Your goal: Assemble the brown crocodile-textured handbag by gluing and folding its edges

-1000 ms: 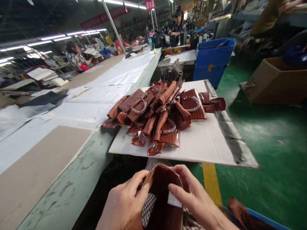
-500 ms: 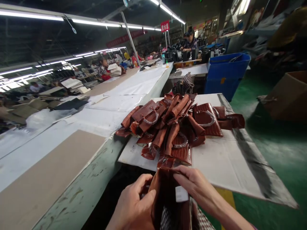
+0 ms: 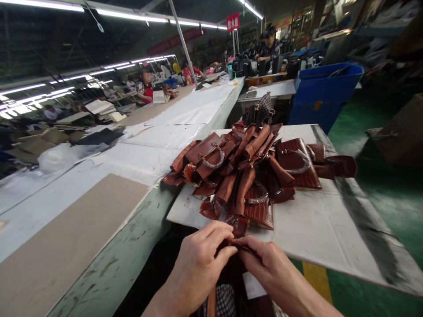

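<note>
My left hand (image 3: 200,259) and my right hand (image 3: 271,270) meet low in the view, fingers pinched on the top edge of a brown leather bag (image 3: 236,268) with checked lining and a white tag (image 3: 253,286). Most of the bag is hidden under my hands. Just beyond them a heap of brown crocodile-pattern bags (image 3: 254,171) lies on a white board (image 3: 317,224).
A long workbench (image 3: 99,211) with white and tan sheets runs along the left. A blue bin (image 3: 322,94) stands behind the board, a cardboard box (image 3: 399,127) at right on the green floor. Other people work at benches far behind.
My hands have closed together over the bag's mouth, which was open a second ago. The view has tilted up and moved nearer the heap.
</note>
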`<state>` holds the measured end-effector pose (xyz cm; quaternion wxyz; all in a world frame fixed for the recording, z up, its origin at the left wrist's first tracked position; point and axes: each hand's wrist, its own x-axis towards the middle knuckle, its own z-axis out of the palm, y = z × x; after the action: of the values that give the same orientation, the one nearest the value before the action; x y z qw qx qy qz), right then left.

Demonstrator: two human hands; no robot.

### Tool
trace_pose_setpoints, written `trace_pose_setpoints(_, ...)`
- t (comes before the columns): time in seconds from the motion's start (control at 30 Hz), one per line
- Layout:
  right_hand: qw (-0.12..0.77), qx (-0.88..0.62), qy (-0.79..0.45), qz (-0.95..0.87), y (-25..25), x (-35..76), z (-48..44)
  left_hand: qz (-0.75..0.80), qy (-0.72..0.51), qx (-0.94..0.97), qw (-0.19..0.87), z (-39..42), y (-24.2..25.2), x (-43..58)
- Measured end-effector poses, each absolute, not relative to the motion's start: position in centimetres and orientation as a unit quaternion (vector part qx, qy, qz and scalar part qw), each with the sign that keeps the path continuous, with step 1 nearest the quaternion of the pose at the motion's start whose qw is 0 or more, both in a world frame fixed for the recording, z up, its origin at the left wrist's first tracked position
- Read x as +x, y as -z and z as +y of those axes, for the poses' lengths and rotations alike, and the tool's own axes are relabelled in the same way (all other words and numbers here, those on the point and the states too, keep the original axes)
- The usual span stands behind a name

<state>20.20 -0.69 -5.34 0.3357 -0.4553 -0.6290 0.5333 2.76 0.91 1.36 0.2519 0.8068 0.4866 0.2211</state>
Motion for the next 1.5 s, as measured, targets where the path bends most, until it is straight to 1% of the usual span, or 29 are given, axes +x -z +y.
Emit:
trace_pose_setpoints(0.17, 0.337, -0.464, -0.524, -0.630, 5.2, 19.8, -0.9, 0.444, -0.254, 0.836, 0.196, 0.2, -0.7, 2.0)
trace_pose_setpoints(0.27, 0.345, -0.474, -0.520, -0.621, 5.2, 19.6, -1.2, 0.421, -0.254, 0.857, 0.157, -0.2, -0.4, 1.6)
trace_pose_setpoints(0.43, 0.350, -0.479, -0.509, -0.623, 5.1, 19.8, -1.7, 0.416, -0.224, 0.870, 0.144, -0.3, -0.7, 1.7)
trace_pose_setpoints(0.73, 0.367, -0.469, -0.505, -0.625, 4.4, 20.8, -3.1, 0.365, -0.220, 0.900, 0.088, -1.2, -1.7, 2.4)
trace_pose_setpoints(0.9, 0.372, -0.460, -0.498, -0.634, 4.5, 20.8, -3.5, 0.404, -0.200, 0.883, 0.134, -1.6, -1.7, 2.8)
trace_pose_setpoints(1.1, 0.347, -0.463, -0.489, -0.652, 4.1, 21.0, -3.8, 0.458, -0.153, 0.836, 0.262, -2.2, -2.3, 3.3)
trace_pose_setpoints(1.23, 0.340, -0.460, -0.501, -0.650, 4.0, 21.1, -3.8, 0.451, -0.143, 0.815, 0.334, -2.2, -2.6, 3.4)
trace_pose_setpoints(1.4, 0.358, -0.450, -0.522, -0.630, 4.8, 20.9, -3.6, 0.456, -0.139, 0.792, 0.382, -1.8, -2.5, 3.4)
trace_pose_setpoints(1.5, 0.373, -0.450, -0.530, -0.615, 5.1, 21.0, -3.4, 0.496, -0.155, 0.761, 0.387, -2.0, -2.2, 3.4)
